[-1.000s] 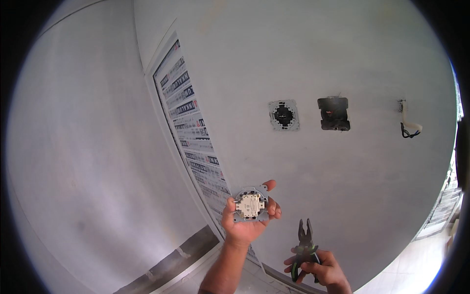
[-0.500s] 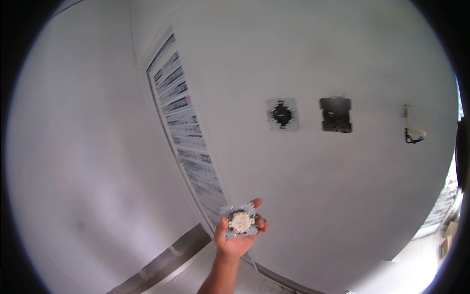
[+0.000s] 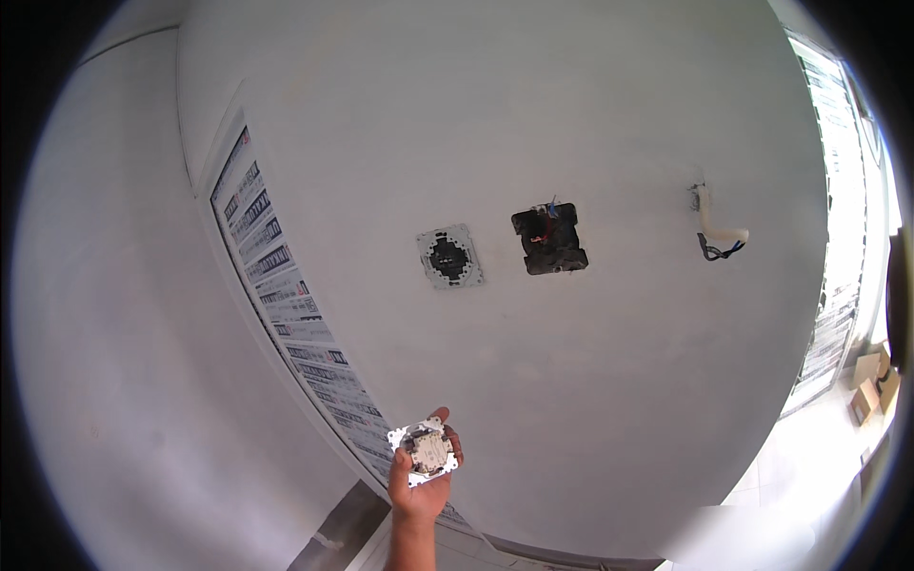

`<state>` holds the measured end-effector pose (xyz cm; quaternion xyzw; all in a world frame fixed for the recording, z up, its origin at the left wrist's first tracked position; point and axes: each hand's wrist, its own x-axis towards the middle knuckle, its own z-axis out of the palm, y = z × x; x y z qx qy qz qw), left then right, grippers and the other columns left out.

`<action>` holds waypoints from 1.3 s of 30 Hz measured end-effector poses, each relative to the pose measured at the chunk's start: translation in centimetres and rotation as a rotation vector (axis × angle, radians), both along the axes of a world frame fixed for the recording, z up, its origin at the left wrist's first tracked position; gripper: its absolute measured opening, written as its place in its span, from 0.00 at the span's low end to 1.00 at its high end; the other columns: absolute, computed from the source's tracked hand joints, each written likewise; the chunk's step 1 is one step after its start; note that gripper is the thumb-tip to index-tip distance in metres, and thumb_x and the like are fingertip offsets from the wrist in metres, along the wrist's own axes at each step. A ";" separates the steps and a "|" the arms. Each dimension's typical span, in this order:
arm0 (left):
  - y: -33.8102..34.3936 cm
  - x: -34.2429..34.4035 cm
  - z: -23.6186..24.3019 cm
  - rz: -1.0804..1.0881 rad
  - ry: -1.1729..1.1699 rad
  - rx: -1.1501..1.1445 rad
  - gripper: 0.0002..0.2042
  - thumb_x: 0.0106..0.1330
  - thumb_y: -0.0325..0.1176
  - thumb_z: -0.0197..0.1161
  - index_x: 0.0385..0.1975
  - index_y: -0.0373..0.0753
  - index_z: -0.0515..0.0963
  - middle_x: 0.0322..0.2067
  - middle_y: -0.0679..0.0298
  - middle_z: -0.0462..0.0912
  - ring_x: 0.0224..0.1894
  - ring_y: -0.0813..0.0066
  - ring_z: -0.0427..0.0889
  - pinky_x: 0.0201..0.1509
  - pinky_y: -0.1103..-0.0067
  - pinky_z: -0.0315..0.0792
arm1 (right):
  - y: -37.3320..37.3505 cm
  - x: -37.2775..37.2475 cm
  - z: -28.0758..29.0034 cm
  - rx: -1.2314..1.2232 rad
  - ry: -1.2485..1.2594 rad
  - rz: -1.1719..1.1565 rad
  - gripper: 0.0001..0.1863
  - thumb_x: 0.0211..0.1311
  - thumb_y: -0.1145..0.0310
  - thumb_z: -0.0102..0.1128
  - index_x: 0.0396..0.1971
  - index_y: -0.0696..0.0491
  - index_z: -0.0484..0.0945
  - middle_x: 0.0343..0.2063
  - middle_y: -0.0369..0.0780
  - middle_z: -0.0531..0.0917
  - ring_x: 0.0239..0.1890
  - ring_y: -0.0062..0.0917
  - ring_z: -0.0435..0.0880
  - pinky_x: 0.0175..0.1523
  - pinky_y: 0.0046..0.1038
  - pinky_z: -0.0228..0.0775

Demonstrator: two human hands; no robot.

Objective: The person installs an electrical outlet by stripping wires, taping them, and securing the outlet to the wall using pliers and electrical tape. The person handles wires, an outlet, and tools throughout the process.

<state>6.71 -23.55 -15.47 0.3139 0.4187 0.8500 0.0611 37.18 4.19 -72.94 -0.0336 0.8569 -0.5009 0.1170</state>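
Note:
My left hand comes up from the lower edge with its palm toward me. It is closed on a wall switch or socket insert, gripped by the edges between the thumb and the fingers. The insert has a square metal mounting plate and a pale round body; I cannot tell its exact kind. Above it on the wall, a similar metal-plated insert is set in place with a dark middle. Right of that is an open dark wall box with red and blue wires showing inside. My right hand is not in view.
Farther right, a pale conduit sticks out of the wall with dark and blue wire ends. A door or panel covered in printed film stands at left. Cardboard boxes lie on the floor by the bright opening at right.
The view has turned to the right, so the wall fittings sit farther left and the bright opening shows more. My left hand keeps hold of the insert, which has tilted a little.

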 end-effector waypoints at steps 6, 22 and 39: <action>1.3 -0.9 2.6 -0.093 0.009 0.069 0.49 0.63 0.68 0.62 0.68 0.25 0.66 0.46 0.55 0.82 0.46 0.65 0.80 0.48 0.73 0.74 | -2.7 -7.8 23.3 -0.547 -0.172 -0.478 0.14 0.68 0.66 0.60 0.46 0.61 0.82 0.28 0.39 0.85 0.29 0.25 0.83 0.31 0.27 0.76; -3.2 -3.7 0.4 -0.221 -0.115 0.255 0.52 0.64 0.72 0.57 0.67 0.20 0.65 0.45 0.48 0.83 0.43 0.60 0.81 0.45 0.71 0.75 | -10.2 -13.2 32.7 -0.592 -0.307 -0.400 0.16 0.67 0.64 0.60 0.48 0.58 0.82 0.32 0.43 0.87 0.29 0.32 0.89 0.30 0.33 0.81; -7.7 -5.7 -4.9 -0.193 -0.175 0.338 0.46 0.68 0.68 0.56 0.65 0.23 0.69 0.54 0.46 0.80 0.47 0.59 0.82 0.45 0.70 0.77 | -13.5 -17.9 25.2 -0.510 -0.428 -0.333 0.21 0.62 0.52 0.67 0.49 0.50 0.85 0.33 0.38 0.89 0.31 0.22 0.86 0.28 0.24 0.69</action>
